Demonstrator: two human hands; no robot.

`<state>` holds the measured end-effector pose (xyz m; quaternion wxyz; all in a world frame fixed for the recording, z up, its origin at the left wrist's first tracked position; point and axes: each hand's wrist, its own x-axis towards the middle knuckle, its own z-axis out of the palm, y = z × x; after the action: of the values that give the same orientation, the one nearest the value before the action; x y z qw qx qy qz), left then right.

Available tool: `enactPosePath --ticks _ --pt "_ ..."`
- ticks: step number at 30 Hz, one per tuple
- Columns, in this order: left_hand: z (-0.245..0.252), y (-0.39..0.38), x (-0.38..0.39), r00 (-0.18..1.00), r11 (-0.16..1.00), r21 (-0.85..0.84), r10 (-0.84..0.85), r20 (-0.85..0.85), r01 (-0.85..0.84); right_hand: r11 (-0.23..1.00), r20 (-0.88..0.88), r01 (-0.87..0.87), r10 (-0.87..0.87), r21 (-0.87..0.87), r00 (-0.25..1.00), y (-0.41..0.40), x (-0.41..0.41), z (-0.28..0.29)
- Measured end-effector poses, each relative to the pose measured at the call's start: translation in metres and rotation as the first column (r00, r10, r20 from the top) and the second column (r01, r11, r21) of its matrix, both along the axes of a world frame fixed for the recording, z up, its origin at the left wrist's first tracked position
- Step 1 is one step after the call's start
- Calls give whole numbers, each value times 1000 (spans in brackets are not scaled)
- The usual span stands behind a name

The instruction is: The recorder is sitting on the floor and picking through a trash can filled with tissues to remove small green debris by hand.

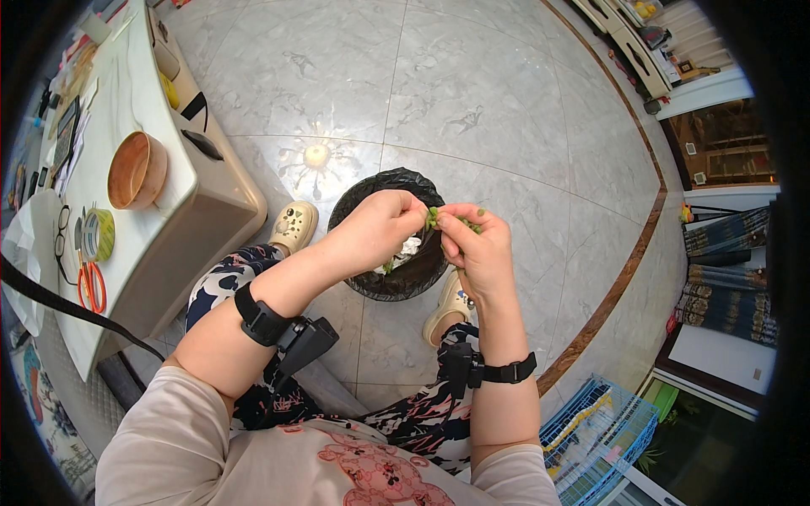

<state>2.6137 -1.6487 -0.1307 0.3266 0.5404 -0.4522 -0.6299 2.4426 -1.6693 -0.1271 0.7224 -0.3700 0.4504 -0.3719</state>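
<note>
My left hand [389,224] and my right hand [478,243] meet above the bin, fingertips almost touching. Between them is a small green sprig [433,218], pinched by my left thumb and fingers. More green plant bits [469,224] show in the curled fingers of my right hand, whose thumb presses near the sprig. Beneath both hands stands a round waste bin lined with a black plastic bag [411,180]. Crumpled white tissue [410,246] and a few green scraps [388,268] lie inside it; my left hand covers part of the opening.
To the left, a white marble-patterned table [152,82] holds a copper-coloured bowl [137,171], tape rolls [99,234], orange-handled scissors [92,288] and glasses [62,229]. My clog-clad feet flank the bin. A blue wire cage [623,424] sits at lower right.
</note>
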Motion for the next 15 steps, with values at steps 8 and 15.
enactPosePath --ticks 8,15 --pt "6 0 -3 956 983 167 122 -266 -78 997 -43 20 -23 -70 999 2 1 0" --pt "1 1 5 980 978 174 138 -146 -112 994 63 103 -101 -37 993 1 0 1"
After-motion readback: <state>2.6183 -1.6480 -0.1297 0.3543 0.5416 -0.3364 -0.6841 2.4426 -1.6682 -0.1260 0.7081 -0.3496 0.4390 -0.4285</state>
